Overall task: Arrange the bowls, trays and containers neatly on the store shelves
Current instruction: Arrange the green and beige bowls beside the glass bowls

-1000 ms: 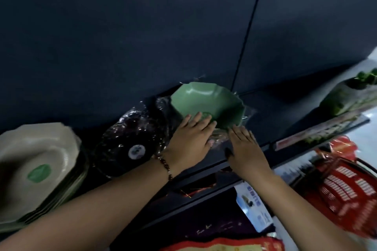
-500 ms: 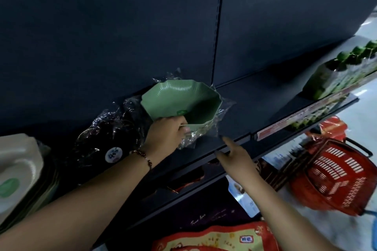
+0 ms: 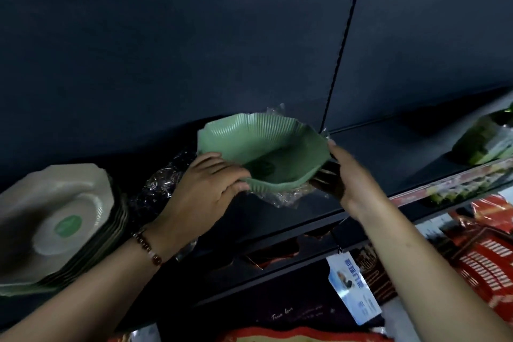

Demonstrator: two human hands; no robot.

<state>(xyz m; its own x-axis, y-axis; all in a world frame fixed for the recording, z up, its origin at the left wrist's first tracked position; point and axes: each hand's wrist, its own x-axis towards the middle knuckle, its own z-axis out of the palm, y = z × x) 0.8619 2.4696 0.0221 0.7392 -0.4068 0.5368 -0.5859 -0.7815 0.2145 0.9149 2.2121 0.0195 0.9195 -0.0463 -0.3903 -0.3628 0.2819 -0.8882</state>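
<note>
A green ribbed bowl [image 3: 266, 144] in loose clear plastic wrap is held tilted just above the dark shelf [image 3: 374, 144]. My left hand [image 3: 205, 189] grips its near-left rim, thumb over the edge. My right hand [image 3: 349, 175] holds the bowl's right side and the wrap under it. A stack of beige octagonal plates [image 3: 55, 214] with a green round sticker sits at the shelf's left end. Between that stack and the bowl lies a dark item in crinkled plastic [image 3: 163, 183].
Green packaged goods [image 3: 483, 141] stand at the shelf's far right. A red shopping basket [image 3: 488, 258] is down at the right. A blue-and-white tag [image 3: 352, 289] hangs from the shelf edge, above red packets on a lower shelf.
The bowl has been lifted off the shelf and tipped toward me. My right hand rose from the shelf edge and took hold of the bowl's right side.
</note>
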